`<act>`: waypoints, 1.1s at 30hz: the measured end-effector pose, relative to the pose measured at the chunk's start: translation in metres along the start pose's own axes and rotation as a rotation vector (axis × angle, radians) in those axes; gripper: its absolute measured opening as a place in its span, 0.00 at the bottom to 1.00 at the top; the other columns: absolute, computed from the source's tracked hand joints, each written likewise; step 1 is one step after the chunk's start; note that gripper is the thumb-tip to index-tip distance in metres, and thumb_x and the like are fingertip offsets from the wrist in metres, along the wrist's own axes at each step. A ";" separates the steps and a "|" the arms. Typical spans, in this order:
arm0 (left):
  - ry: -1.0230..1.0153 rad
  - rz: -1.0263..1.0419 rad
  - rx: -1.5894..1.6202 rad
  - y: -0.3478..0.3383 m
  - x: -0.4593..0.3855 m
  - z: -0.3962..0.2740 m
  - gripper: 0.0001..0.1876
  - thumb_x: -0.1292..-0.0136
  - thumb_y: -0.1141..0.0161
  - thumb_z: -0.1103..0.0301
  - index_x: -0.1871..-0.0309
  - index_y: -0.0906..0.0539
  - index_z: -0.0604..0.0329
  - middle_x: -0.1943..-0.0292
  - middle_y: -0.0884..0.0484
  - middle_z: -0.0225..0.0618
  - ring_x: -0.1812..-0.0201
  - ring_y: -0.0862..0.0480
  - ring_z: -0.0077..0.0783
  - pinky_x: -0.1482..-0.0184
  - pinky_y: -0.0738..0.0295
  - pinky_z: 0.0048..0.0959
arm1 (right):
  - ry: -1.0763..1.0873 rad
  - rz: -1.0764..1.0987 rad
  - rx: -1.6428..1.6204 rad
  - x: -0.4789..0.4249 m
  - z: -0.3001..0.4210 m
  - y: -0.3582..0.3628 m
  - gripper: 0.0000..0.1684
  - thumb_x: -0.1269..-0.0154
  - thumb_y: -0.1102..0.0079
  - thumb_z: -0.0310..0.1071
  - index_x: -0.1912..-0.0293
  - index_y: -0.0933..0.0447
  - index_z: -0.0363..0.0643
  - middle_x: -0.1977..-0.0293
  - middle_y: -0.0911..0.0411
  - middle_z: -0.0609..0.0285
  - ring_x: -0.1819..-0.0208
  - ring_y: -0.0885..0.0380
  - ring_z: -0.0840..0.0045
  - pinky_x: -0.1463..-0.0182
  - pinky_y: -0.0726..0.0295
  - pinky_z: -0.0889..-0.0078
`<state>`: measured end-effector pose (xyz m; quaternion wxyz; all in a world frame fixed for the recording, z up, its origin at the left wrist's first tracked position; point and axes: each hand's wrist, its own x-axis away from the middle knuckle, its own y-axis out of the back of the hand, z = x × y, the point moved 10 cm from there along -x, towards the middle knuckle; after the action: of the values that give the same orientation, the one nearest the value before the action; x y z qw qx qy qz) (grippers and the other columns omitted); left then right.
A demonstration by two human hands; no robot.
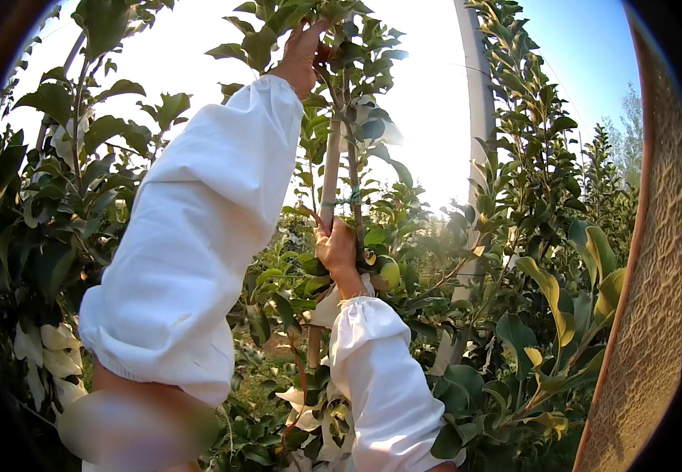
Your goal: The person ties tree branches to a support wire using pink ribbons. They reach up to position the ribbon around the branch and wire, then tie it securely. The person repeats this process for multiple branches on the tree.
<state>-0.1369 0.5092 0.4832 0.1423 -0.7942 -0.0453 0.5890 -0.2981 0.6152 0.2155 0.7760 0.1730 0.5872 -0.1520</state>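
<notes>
My left hand point(300, 56) reaches up into leaves at the top of a young apple tree, its fingertips partly hidden by foliage beside a small reddish thing. What it holds, if anything, cannot be made out. Lower down, my right hand point(338, 245) is closed around a wooden stake point(330, 171), close to a thin reddish shoot. Green twine point(349, 199) ties the stake to the slim trunk point(354, 168) just above that hand. A green apple point(389, 274) hangs right of the right wrist. Both forearms wear white sleeves.
A pale post point(479, 118) rises behind, to the right. Dense leafy trees point(45, 236) flank both sides, with white bags point(60, 351) at lower left. Large leaves point(553, 301) stand at near right. A textured tan brim point(648, 283) borders the right edge.
</notes>
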 end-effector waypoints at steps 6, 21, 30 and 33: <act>-0.071 0.274 -0.126 -0.034 0.019 -0.046 0.15 0.41 0.37 0.57 0.55 0.23 0.53 0.67 0.21 0.31 0.64 0.22 0.26 0.60 0.30 0.33 | -0.026 0.042 0.014 -0.002 0.004 0.004 0.12 0.46 0.37 0.33 0.69 0.27 0.34 0.75 0.22 0.43 0.70 0.21 0.50 0.67 0.23 0.55; -0.464 0.291 -0.108 -0.020 0.107 -0.087 0.14 0.37 0.39 0.65 0.50 0.21 0.59 0.61 0.18 0.31 0.62 0.20 0.25 0.63 0.25 0.24 | -0.064 0.070 0.152 -0.009 -0.003 0.000 0.16 0.45 0.35 0.39 0.67 0.23 0.33 0.71 0.21 0.42 0.65 0.20 0.53 0.61 0.22 0.59; -0.356 0.384 -0.331 -0.016 0.117 -0.087 0.14 0.35 0.42 0.62 0.51 0.19 0.59 0.62 0.17 0.30 0.63 0.20 0.26 0.62 0.24 0.27 | 0.072 0.184 0.335 0.007 0.084 0.031 0.15 0.34 0.47 0.37 0.67 0.22 0.33 0.75 0.22 0.54 0.60 0.19 0.63 0.58 0.23 0.60; -0.406 0.410 -0.426 -0.004 0.083 -0.074 0.15 0.43 0.39 0.61 0.56 0.19 0.59 0.65 0.19 0.33 0.61 0.24 0.30 0.56 0.33 0.33 | 0.140 0.314 -0.267 -0.024 0.131 0.062 0.16 0.31 0.52 0.37 0.69 0.22 0.36 0.80 0.29 0.64 0.72 0.25 0.75 0.69 0.29 0.67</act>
<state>-0.0415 0.5197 0.4272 -0.1598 -0.6652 -0.0341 0.7286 -0.1646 0.6129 0.2771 0.7636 0.1681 0.6203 0.0622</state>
